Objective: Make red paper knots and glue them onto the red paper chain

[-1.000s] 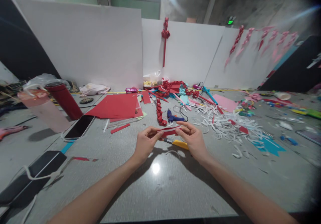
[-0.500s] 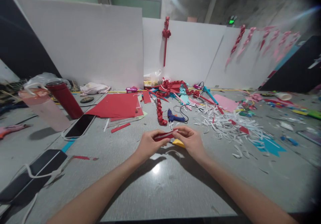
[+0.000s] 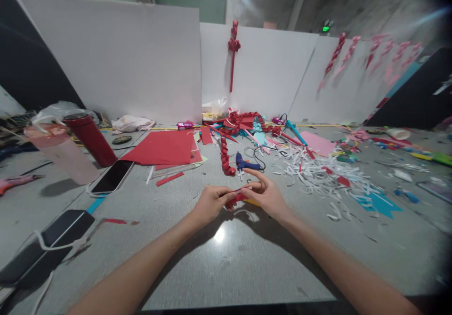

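My left hand (image 3: 211,204) pinches one end of a small red paper strip (image 3: 237,199), fingers closed on it. My right hand (image 3: 265,195) grips the other end between thumb and lower fingers, its index finger lifted toward the glue gun. That blue glue gun (image 3: 249,165) lies on the table just beyond my hands. Under my right hand a yellow object (image 3: 252,202) shows in part; its kind is hidden. A red folded-paper chain (image 3: 225,157) rests left of the glue gun.
White paper shreds (image 3: 328,173) heap up at right beside a teal paper piece (image 3: 383,205). Red paper sheets (image 3: 162,148) lie at left, near a phone (image 3: 112,177), a red flask (image 3: 92,138) and a pale bottle (image 3: 65,155). A black power strip (image 3: 45,246) sits front left.
The red strip has been turned in my hands, so its pale line no longer shows. My right index finger has lifted away from it, and my hands have drawn slightly closer together.
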`<control>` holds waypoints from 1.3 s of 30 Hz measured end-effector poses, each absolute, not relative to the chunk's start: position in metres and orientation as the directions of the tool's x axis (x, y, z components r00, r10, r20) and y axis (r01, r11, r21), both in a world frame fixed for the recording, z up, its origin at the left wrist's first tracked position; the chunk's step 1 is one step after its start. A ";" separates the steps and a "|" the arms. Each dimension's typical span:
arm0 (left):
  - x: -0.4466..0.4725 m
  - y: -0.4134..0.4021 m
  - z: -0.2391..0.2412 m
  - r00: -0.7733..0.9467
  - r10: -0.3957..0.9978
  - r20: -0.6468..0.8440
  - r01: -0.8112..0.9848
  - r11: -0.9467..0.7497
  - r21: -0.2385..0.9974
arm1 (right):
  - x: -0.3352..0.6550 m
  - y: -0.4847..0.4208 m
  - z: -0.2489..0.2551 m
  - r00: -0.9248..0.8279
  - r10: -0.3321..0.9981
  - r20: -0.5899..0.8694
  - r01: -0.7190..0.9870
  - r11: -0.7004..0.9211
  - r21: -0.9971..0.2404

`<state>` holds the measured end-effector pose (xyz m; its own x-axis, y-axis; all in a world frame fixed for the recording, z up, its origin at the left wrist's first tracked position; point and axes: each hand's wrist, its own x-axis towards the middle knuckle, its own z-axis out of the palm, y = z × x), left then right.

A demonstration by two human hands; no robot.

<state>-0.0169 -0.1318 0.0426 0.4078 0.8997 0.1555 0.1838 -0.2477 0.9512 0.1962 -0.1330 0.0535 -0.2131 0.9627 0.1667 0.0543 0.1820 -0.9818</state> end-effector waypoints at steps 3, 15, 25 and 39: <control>-0.014 -0.133 0.040 0.434 0.894 0.114 0.186 -0.213 0.959 | 0.198 -0.131 0.051 -0.256 0.954 0.155 0.184 0.205 -0.961; -0.014 -0.127 0.039 0.366 0.926 0.096 0.145 -0.159 0.977 | 0.206 -0.122 0.051 -0.154 0.965 0.211 0.324 0.251 -0.912; -0.013 -0.121 0.039 0.380 0.923 0.066 -0.022 -0.062 0.998 | 0.207 -0.119 0.046 -0.085 0.954 0.288 0.307 0.300 -0.903; -0.005 -0.133 0.034 0.208 0.967 0.147 0.113 -0.173 0.978 | 0.179 -0.150 0.045 -0.400 0.659 0.637 0.575 0.722 -0.386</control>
